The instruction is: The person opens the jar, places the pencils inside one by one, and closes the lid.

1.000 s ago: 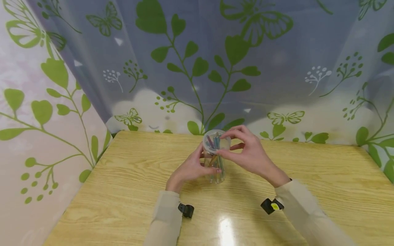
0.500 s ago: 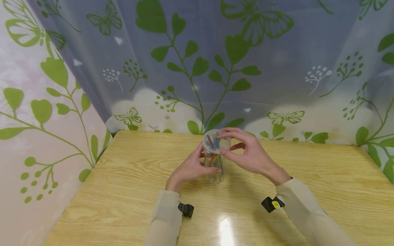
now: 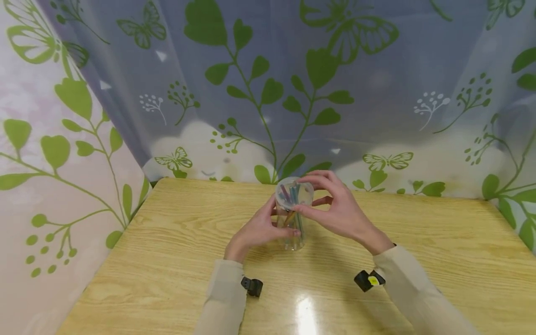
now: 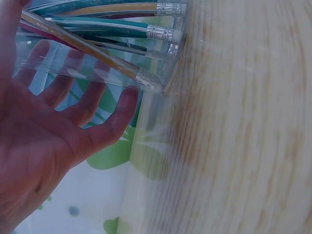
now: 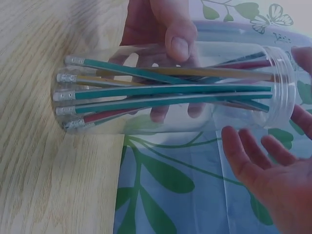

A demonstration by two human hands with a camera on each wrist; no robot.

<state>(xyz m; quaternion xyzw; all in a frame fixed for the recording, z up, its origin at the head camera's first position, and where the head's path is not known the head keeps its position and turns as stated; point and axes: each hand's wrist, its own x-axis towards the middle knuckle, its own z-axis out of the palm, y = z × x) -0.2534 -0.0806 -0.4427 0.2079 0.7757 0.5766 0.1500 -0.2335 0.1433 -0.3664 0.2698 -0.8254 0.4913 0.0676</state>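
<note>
A clear plastic jar (image 5: pixel 170 124) stands upright near the table's back edge, with a translucent lid (image 3: pixel 287 197) at its top. Inside lean several pencils (image 5: pixel 195 92), teal, yellow and red, their eraser ends down. From the left, my left hand (image 3: pixel 257 228) grips the jar's body, thumb across the front and fingers behind it. My right hand (image 3: pixel 335 209) holds the lid's rim, thumb at the near side and index finger at the far side. In the left wrist view, the left fingers (image 4: pixel 122 112) show curved around the jar wall.
The wood-grain table (image 3: pixel 176 218) runs up to a patterned cloth backdrop (image 3: pixel 377 116) with leaves and butterflies. Another printed cloth (image 3: pixel 25 214) hangs at the left side. Black wrist cameras, such as the one (image 3: pixel 252 286) on the left wrist, sit by the sleeves.
My right hand and thumb have shifted slightly along the lid, to the right and then back left. The left hand and the jar have stayed in place.
</note>
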